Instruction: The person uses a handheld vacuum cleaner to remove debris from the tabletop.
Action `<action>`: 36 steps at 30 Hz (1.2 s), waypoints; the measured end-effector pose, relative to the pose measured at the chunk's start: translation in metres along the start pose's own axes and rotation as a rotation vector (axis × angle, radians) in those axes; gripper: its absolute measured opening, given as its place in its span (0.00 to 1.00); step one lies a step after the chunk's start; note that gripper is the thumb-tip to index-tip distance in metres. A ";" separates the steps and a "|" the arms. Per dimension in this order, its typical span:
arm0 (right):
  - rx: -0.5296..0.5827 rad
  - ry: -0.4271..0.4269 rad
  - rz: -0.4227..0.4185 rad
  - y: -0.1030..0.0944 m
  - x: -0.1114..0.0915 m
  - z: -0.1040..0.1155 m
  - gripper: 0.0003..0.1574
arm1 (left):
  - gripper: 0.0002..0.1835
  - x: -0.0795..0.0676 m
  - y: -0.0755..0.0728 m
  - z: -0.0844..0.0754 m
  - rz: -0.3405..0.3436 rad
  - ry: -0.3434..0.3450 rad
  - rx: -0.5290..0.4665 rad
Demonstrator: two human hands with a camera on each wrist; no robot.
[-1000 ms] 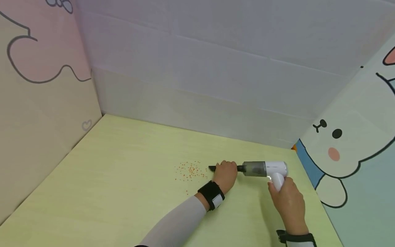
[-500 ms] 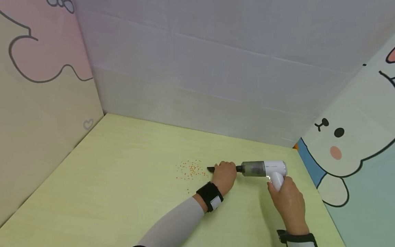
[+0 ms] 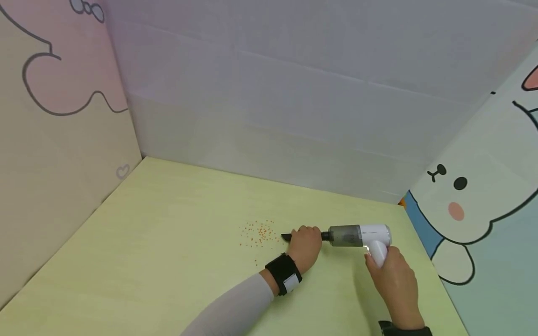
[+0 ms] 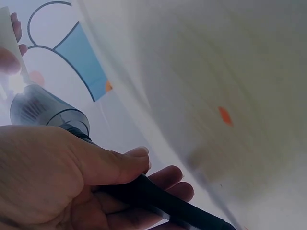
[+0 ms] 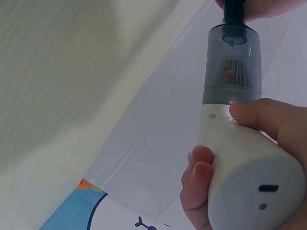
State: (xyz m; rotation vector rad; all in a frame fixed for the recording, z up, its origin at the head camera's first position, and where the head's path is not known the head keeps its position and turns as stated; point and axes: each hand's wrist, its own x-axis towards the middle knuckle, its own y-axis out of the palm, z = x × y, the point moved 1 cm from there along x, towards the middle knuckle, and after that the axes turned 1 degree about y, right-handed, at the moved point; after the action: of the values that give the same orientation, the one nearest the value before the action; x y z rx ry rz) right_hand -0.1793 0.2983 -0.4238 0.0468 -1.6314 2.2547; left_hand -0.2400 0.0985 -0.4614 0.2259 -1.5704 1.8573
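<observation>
A white handheld vacuum cleaner (image 3: pixel 375 232) with a smoky clear dust cup (image 5: pixel 233 64) is held level over the table. My right hand (image 3: pixel 395 280) grips its handle, the thumb near the small buttons by the cup. Around the black nozzle (image 4: pixel 177 206) curl the fingers of my left hand (image 3: pixel 305 247); its flat tip points left. Just left of that tip, small orange bits (image 3: pixel 261 232) lie scattered on the table. A few orange-red bits (image 5: pixel 230 75) show inside the cup by the filter. In the left wrist view a light glows near the cup.
The pale yellow table (image 3: pixel 176 210) meets a plain whitish wall (image 3: pixel 269 102) at the back. On the left stands a pink and beige panel (image 3: pixel 63 140), on the right a panel with a cartoon animal (image 3: pixel 475 196). One orange bit (image 3: pixel 256 264) lies apart, nearer the front.
Both hands and the vacuum cleaner sit slightly lower in the head view, and the nozzle tip is a little further left. The grip of both hands is unchanged.
</observation>
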 end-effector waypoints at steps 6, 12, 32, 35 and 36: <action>0.001 -0.002 -0.012 -0.001 -0.003 0.000 0.35 | 0.13 -0.001 0.004 -0.004 0.007 -0.001 -0.012; 0.003 0.006 0.011 0.002 -0.003 0.002 0.36 | 0.11 0.000 0.003 -0.003 0.070 -0.012 -0.010; -0.004 -0.011 0.030 0.006 -0.005 0.010 0.36 | 0.10 -0.002 0.003 0.002 0.128 -0.064 -0.022; -0.001 -0.002 0.051 0.006 -0.006 0.011 0.37 | 0.09 -0.003 0.000 0.002 0.168 -0.068 -0.031; 0.001 -0.002 0.053 0.006 -0.006 0.011 0.37 | 0.09 -0.003 -0.001 0.002 0.182 -0.069 -0.033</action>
State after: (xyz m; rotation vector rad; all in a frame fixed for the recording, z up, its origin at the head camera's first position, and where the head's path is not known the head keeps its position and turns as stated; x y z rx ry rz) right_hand -0.1772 0.2845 -0.4269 0.0056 -1.6507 2.2955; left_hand -0.2376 0.0952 -0.4614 0.1366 -1.7167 1.9781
